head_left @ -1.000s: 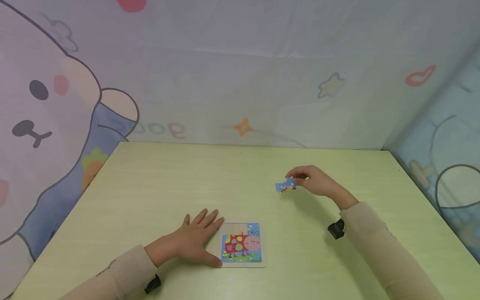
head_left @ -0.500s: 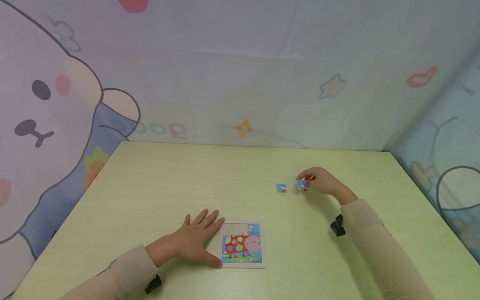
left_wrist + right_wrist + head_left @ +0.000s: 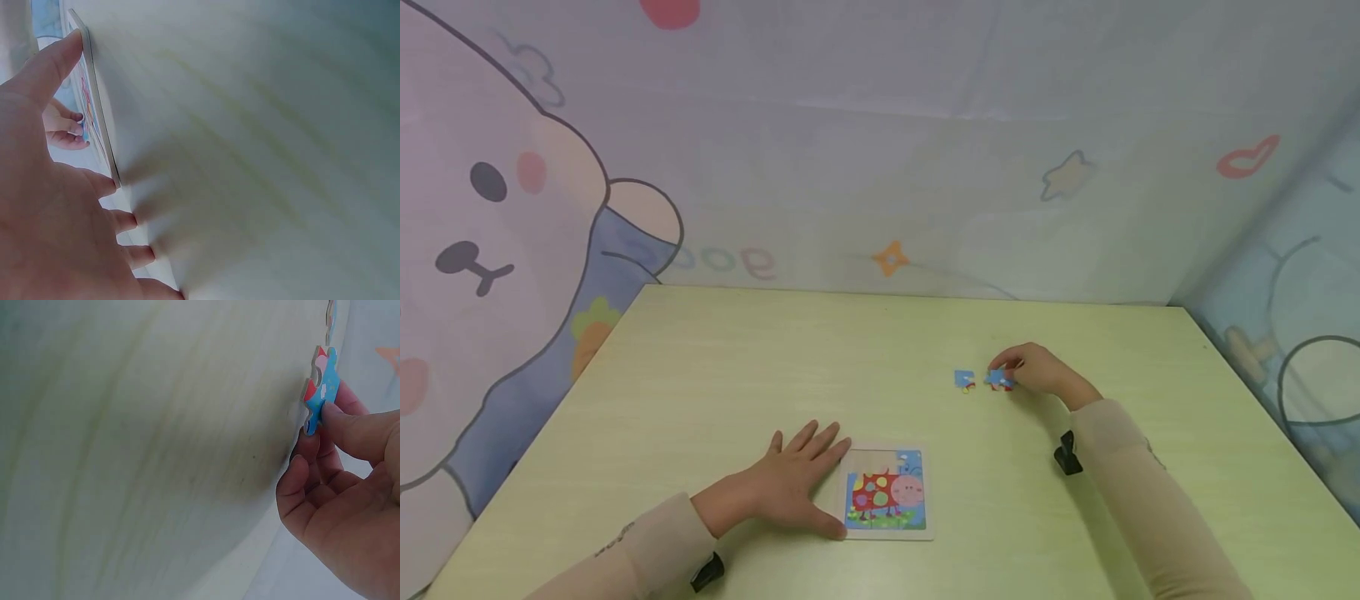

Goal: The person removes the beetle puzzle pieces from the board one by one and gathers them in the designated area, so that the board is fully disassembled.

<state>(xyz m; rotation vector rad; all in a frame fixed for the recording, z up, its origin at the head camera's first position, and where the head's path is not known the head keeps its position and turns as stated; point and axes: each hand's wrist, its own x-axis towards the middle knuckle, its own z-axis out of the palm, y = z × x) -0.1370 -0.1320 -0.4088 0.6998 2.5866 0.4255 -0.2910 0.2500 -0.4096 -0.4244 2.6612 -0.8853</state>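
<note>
My right hand pinches a blue jigsaw puzzle piece with red and pink patches between thumb and fingers, close over the table. Just left of it a second puzzle piece, blue with a little red and yellow, lies on the table. My left hand is spread flat, its thumb and index fingertip at the left edge of a puzzle tray. In that tray sits a partly filled picture of a red spotted ladybug with a pink face; bare wood shows along its upper left.
The pale yellow-green table reaches back to a printed cloth backdrop with a cartoon bear at the left. Another cloth side borders the table at the right. Each wrist carries a small black camera mount.
My right hand has drawn one puzzle piece right, apart from the other, then brought it slightly back and turned it. My left hand and the tray have stayed in place.
</note>
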